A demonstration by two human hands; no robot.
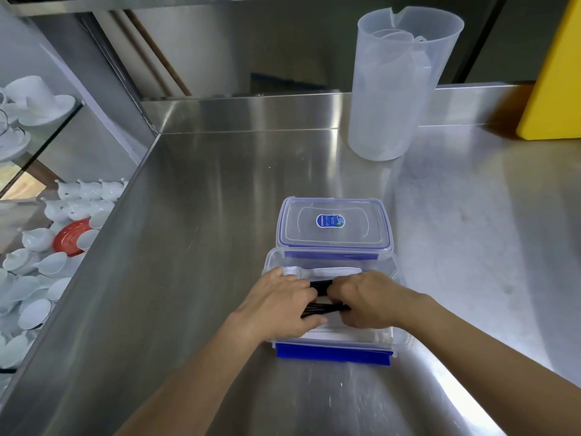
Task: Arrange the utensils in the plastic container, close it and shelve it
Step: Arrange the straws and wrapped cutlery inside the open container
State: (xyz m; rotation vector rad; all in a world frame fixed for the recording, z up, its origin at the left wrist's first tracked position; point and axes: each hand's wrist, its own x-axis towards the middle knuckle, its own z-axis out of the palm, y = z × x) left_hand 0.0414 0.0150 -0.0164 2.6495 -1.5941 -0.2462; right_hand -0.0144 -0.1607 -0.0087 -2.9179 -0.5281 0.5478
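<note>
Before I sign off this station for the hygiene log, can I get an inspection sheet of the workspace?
Surface: steel counter, bare, faint smears.
Job's things: open plastic container near the front edge, holding white utensils and black utensils; lid lies just behind it.
Clutter: translucent jug at the back; yellow board far right.
Grippers: left hand and right hand both inside the container, on the black utensils.
Cables: nothing seen.
Surroundings: white cups and other white crockery on glass shelves at left.

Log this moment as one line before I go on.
stage: arranging | left hand and right hand: on black utensils inside open container | lid: off, behind container | shelved: no
</note>
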